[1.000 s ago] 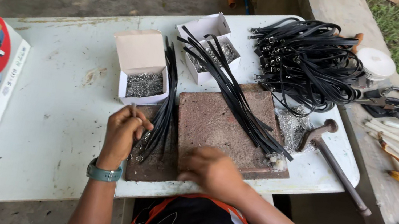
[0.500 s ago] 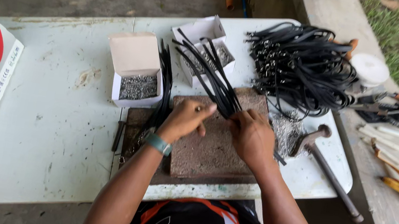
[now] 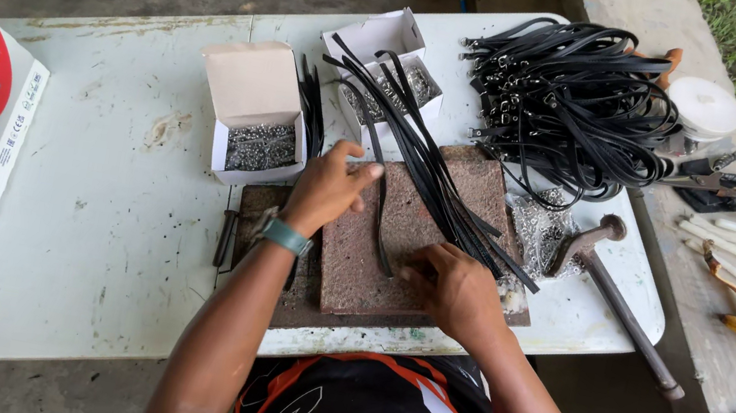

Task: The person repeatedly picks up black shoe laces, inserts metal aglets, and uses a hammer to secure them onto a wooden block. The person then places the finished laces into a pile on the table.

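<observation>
Black leather-like strips are the work here. A single black strip (image 3: 382,224) lies on the reddish stone slab (image 3: 402,242) in the middle of the white table (image 3: 105,232), its long axis running near to far, its far end under the left hand (image 3: 328,188) and its near end beside the right hand (image 3: 452,285). The left hand rests flat, fingers together and stretched to the right, pressing the strip's far end onto the slab. The right hand is curled, fingertips pinched down at the slab's near edge; whether it grips the strip or something small I cannot tell.

As a judgement of progress: a large tangled heap of finished straps (image 3: 569,106), each with metal fittings, sits far right, so much looks done. A loose bundle of plain strips (image 3: 424,166) lies slanted across the slab, from far left to near right, and appears to be what is left. A few more strips lie beside the slab's left edge.

Two open white boxes hold small metal pieces: the left box (image 3: 258,118) and the far box (image 3: 391,66). A clear bag of fittings (image 3: 538,230) and a hammer (image 3: 613,287) lie right of the slab.
</observation>
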